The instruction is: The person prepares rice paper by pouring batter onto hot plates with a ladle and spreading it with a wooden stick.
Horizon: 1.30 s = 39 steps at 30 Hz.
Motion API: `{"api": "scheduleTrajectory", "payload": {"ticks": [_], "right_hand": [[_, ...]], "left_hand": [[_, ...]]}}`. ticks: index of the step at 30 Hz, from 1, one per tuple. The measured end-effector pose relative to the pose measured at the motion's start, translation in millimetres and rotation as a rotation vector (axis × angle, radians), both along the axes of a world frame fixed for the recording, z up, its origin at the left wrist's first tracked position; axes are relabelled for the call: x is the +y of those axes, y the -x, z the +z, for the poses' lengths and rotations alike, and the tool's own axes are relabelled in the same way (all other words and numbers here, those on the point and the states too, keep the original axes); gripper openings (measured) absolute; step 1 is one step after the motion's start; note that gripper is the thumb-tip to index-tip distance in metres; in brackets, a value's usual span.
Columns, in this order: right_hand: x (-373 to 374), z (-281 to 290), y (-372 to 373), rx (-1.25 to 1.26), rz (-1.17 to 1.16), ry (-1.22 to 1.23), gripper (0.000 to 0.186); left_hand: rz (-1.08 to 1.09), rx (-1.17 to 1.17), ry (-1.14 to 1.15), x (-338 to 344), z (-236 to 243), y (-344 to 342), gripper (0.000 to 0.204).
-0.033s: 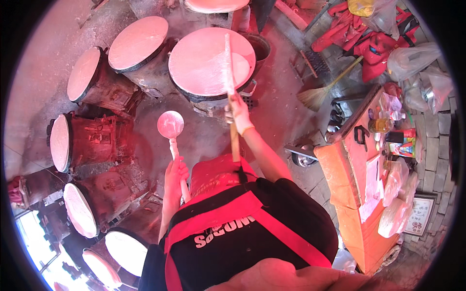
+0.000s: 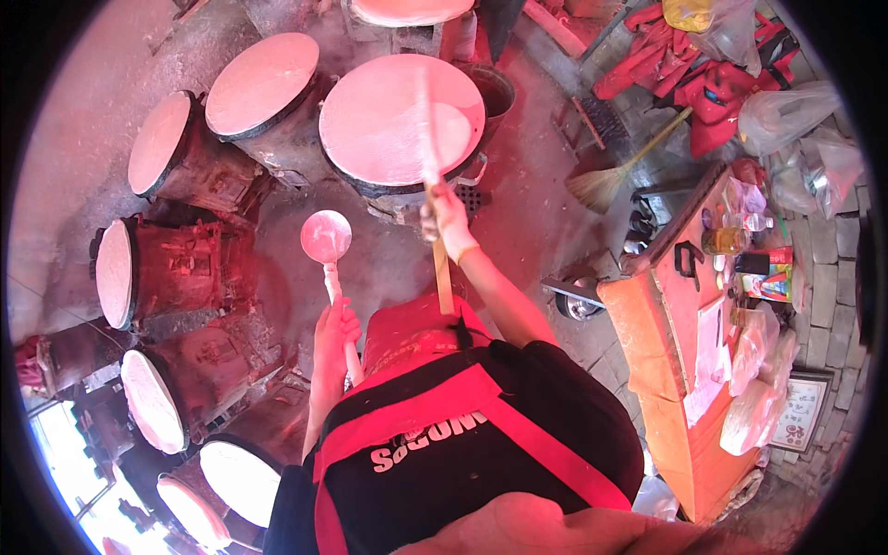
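Note:
My left hand grips the pale handle of a round ladle whose bowl is coated pink, held left of centre. My right hand is closed on a long wooden stick, its powdery far end reaching over a large round vessel with a pale pink top. A paler round patch shows on that top beside the stick, which is blurred there. A red apron hangs below my hands.
Several pink-topped cylindrical containers curve along the left. A bucket sits behind the large vessel. Right are a straw broom, red clothing and bags, a metal pot and an orange-sided table with bottles and papers.
The stick and my right hand have shifted slightly left, and the stick's far end is now smeared by motion. My left hand and the ladle look unchanged.

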State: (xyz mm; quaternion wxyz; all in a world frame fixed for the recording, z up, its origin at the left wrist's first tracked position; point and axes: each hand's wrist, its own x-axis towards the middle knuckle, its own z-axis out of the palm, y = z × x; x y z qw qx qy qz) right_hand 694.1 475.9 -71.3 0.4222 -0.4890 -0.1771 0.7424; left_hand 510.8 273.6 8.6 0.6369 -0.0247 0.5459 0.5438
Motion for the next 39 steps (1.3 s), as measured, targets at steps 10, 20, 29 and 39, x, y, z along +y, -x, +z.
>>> {"api": "scheduleTrajectory", "payload": {"ticks": [10, 20, 29, 39], "right_hand": [[82.6, -30.0, -157.8, -0.126, 0.499, -0.054, 0.040], [93.2, -23.1, -118.2, -0.178, 0.476, -0.270, 0.034], [92.0, -21.2, -117.3, -0.243, 0.198, -0.255, 0.035], [75.6, -16.6, -160.6, -0.255, 0.383, -0.239, 0.036]], "left_hand": [[0.044, 0.019, -0.059, 33.2, 8.5, -62.5, 0.037], [-0.039, 0.044, -0.089, 56.5, 30.3, -83.2, 0.037], [-0.060, -0.158, -0.161, 85.2, 25.0, -65.3, 0.026], [-0.163, 0.012, -0.081, 146.9, -2.0, -67.4, 0.024]]}}
